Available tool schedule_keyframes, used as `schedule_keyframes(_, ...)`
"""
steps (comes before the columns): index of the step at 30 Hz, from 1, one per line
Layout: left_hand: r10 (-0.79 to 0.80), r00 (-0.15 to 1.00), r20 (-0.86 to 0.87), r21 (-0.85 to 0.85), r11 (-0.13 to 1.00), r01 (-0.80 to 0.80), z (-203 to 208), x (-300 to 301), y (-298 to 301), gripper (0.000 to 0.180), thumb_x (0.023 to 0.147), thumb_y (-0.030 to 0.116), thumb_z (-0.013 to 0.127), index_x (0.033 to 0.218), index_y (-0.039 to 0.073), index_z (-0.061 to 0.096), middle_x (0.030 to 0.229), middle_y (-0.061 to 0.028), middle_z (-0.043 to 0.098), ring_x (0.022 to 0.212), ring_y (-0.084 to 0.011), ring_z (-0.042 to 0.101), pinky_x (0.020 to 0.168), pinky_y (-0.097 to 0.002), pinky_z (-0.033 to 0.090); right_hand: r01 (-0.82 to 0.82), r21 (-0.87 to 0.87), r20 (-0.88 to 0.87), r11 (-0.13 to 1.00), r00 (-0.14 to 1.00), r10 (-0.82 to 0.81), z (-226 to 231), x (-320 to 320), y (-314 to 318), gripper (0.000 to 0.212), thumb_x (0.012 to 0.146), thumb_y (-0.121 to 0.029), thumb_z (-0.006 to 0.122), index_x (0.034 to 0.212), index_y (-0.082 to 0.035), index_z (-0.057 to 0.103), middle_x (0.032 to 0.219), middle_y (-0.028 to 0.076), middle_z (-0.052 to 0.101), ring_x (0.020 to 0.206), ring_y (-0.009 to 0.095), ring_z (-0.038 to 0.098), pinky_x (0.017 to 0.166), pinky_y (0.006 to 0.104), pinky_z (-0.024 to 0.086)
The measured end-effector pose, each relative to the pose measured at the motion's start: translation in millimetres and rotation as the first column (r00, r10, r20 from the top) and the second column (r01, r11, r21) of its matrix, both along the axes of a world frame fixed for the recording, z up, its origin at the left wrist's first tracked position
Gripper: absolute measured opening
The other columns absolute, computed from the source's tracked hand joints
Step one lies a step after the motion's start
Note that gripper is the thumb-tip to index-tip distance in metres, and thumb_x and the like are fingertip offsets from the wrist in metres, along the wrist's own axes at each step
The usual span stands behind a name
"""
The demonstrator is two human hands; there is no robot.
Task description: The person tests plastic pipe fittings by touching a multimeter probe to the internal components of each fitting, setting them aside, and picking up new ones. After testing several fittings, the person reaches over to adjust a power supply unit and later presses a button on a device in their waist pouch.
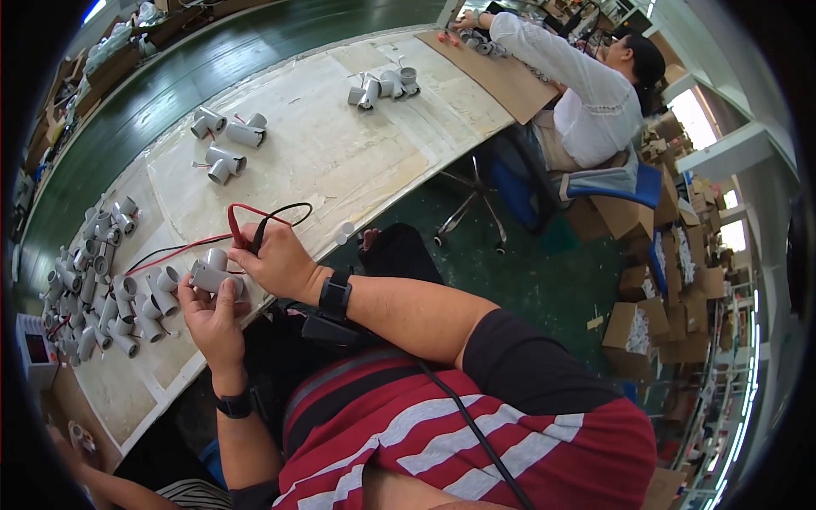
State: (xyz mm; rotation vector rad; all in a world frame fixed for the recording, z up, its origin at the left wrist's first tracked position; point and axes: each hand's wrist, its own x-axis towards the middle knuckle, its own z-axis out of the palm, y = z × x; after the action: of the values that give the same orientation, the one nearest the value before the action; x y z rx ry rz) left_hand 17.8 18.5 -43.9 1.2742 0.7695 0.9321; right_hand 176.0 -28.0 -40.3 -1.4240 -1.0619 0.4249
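My left hand [212,327] is closed around a grey plastic part made of two joined short tubes [208,277], at the near edge of the white table [306,110]. Just to its right, my right hand [280,262] grips a red test probe [235,228] and a black test probe [260,238] together. The probes slant down toward the held part. Whether their tips touch it is hidden by my fingers. Red and black leads [174,251] run from the probes left across the table.
A heap of similar grey parts [102,263] covers the table's left side. Smaller groups [228,157] lie farther back. A white box-shaped device with a dark display [36,350] stands far left. A co-worker [586,110] sits far right; another person's arm [106,483] shows lower left.
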Motion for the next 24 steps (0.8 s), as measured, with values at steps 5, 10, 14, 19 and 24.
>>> schedule_keyframes(5,-0.002,1.000,-0.016,0.007,1.000,0.002,-1.3,-3.1,0.6,0.049,0.099,0.009,0.067,0.139,0.003,0.041,0.117,-0.0095,0.062,0.093,-0.0135,0.066,0.063,-0.0251,0.059,-0.010,0.007,-0.008,1.000,1.000,0.010,1.9,-1.5,0.3,0.015,0.087,-0.012,0.074,0.086,0.001,0.068,0.070,0.018,0.065,0.062,0.027,0.064,0.060,0.0371,0.049)
schedule_keyframes(10,0.010,1.000,-0.006,0.014,1.000,-0.010,0.7,-1.2,-3.1,0.048,0.099,0.009,0.067,0.139,0.004,0.041,0.116,-0.0091,0.062,0.094,-0.0138,0.066,0.063,-0.0254,0.059,-0.017,0.008,0.005,1.000,1.000,0.017,1.9,-1.3,-0.6,0.015,0.087,-0.012,0.074,0.086,0.001,0.068,0.070,0.017,0.065,0.062,0.027,0.064,0.060,0.0375,0.049)
schedule_keyframes(14,0.005,1.000,-0.011,0.020,1.000,-0.005,-0.4,1.2,-4.4,0.049,0.099,0.010,0.067,0.139,0.004,0.040,0.115,-0.0088,0.062,0.094,-0.0140,0.066,0.063,-0.0257,0.059,-0.024,-0.009,-0.034,1.000,0.999,0.023,3.9,0.1,-3.9,0.014,0.087,-0.011,0.073,0.086,0.001,0.067,0.071,0.019,0.065,0.064,0.030,0.064,0.060,0.0388,0.049)
schedule_keyframes(19,0.003,1.000,-0.012,0.026,1.000,-0.003,1.6,1.9,-2.8,0.049,0.098,0.008,0.067,0.139,0.004,0.040,0.115,-0.0090,0.062,0.092,-0.0140,0.066,0.064,-0.0257,0.059,-0.039,-0.031,-0.036,0.999,0.999,0.038,3.7,1.3,-1.5,0.014,0.087,-0.011,0.073,0.086,0.001,0.067,0.073,0.020,0.066,0.066,0.032,0.064,0.061,0.0392,0.050)
schedule_keyframes(24,0.002,1.000,0.031,0.038,0.999,-0.003,-8.6,-6.1,1.4,0.045,0.097,0.005,0.066,0.135,0.005,0.043,0.105,-0.0062,0.062,0.082,-0.0112,0.062,0.060,-0.0250,0.052,-0.051,0.046,-0.018,0.998,0.998,0.052,-11.1,-7.2,8.9,0.014,0.091,-0.012,0.070,0.089,0.002,0.069,0.075,0.017,0.070,0.067,0.026,0.067,0.064,0.0367,0.052)
